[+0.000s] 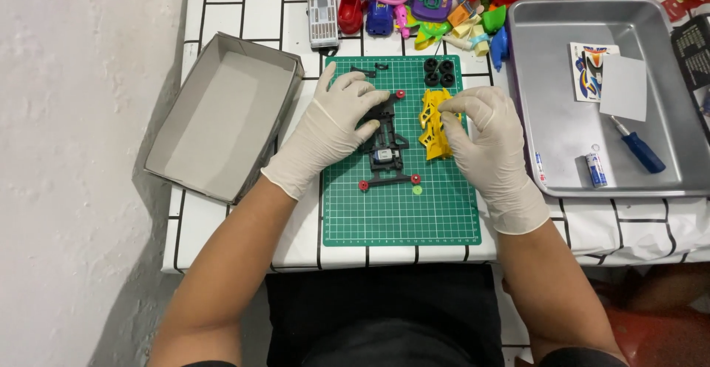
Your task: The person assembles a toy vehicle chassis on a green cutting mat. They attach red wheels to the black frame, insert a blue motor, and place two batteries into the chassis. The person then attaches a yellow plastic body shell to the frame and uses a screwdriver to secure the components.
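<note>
Both bare forearms reach in from below, the white-gloved left hand [330, 126] lying palm-down with fingers curled, while the white-gloved right hand [484, 141] sits knuckles-up, fingertips pinched together.

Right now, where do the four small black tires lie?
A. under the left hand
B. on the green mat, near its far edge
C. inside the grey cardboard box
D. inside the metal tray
B: the black tires sit grouped on the green mat at its far edge, beyond the yellow car body.
</note>
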